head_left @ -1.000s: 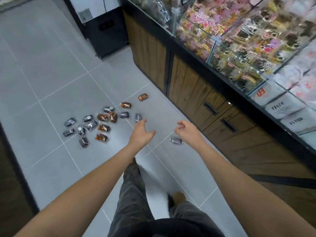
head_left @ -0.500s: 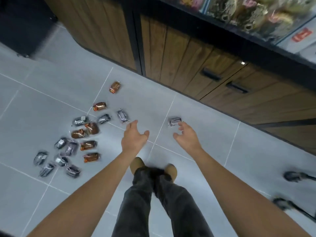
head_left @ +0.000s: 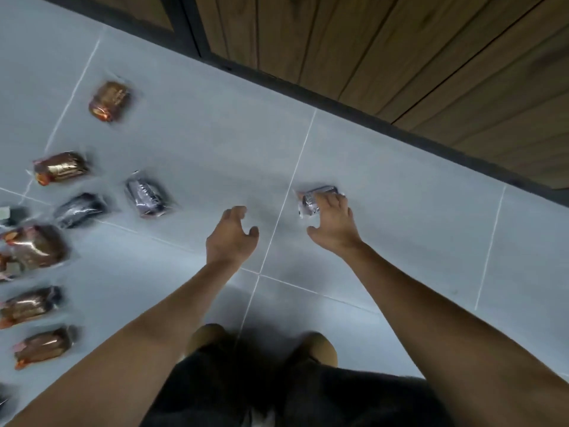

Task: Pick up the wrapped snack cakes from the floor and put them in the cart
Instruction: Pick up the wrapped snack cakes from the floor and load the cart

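Several wrapped snack cakes lie on the grey tiled floor. A lone purple-wrapped cake (head_left: 311, 202) lies right of centre. The fingers of my right hand (head_left: 334, 224) rest on its right side, while the thumb stays apart below it. My left hand (head_left: 231, 238) hovers over bare tile beside it, fingers loosely curled and holding nothing. Another purple cake (head_left: 147, 197) and a dark one (head_left: 80, 209) lie to the left. Brown-orange cakes (head_left: 108, 101) (head_left: 60, 167) (head_left: 32, 249) (head_left: 43, 345) are spread along the left edge. The cart is out of view.
A wooden cabinet front (head_left: 400, 47) with a dark plinth (head_left: 363, 109) runs diagonally across the top right. My two shoes (head_left: 314, 346) and dark trousers (head_left: 277, 396) are at the bottom centre.
My head has dropped much closer to the floor. My right hand has reached forward onto the lone purple cake. My left hand stays open beside it.
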Demonstrator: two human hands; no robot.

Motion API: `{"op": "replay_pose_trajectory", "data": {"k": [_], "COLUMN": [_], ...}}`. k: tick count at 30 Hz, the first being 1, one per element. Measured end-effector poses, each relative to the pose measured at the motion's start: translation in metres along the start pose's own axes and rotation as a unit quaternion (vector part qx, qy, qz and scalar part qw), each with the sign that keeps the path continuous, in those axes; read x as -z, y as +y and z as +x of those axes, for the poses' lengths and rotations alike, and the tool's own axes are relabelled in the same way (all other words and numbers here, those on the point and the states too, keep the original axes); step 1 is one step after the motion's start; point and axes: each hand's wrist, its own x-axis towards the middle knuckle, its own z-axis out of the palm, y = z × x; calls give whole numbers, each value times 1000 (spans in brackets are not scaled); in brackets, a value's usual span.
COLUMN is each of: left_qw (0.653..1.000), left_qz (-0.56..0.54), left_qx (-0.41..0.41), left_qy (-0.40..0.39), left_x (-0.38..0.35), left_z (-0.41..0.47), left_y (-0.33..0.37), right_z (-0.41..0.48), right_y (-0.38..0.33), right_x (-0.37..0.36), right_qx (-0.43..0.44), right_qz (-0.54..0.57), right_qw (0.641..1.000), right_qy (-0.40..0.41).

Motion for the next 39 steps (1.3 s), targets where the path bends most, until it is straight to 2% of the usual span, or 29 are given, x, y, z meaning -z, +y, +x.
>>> {"op": "replay_pose_trajectory", "data": {"k": [2, 5, 9, 17, 23, 27, 33, 39], "left_qw": [999, 994, 988, 966, 941, 927, 941, 956], "left_qz": [13, 44, 54, 50, 66, 46, -26, -61], "left_qx": [-17, -45, -62, -37, 89, 135, 166, 133], "left_qy": [34, 89, 133, 251, 320, 347, 293, 253], "left_x": [-24, -46, -51, -25, 11, 29, 42, 50], "left_z": [35, 79, 121, 149, 164, 176, 183, 174], "left_y": [-11, -25, -42, -80, -137, -162, -180, -193], "right_z": [34, 76, 113, 153, 165, 168, 167, 163], "right_y": [18, 37, 42, -31, -114, -158, -199, -209], "right_x": [-25, -51, -68, -83, -112, -133, -157, -157], "right_qx": [37, 99, 149, 232, 291, 316, 332, 318], "right_qz": [-72, -209, -277, -173, -156, -145, -158, -160], "right_qw": [997, 971, 949, 957, 944, 937, 929, 934], "right_qy": [-21, -64, -37, 10, 8, 25, 26, 13]}}
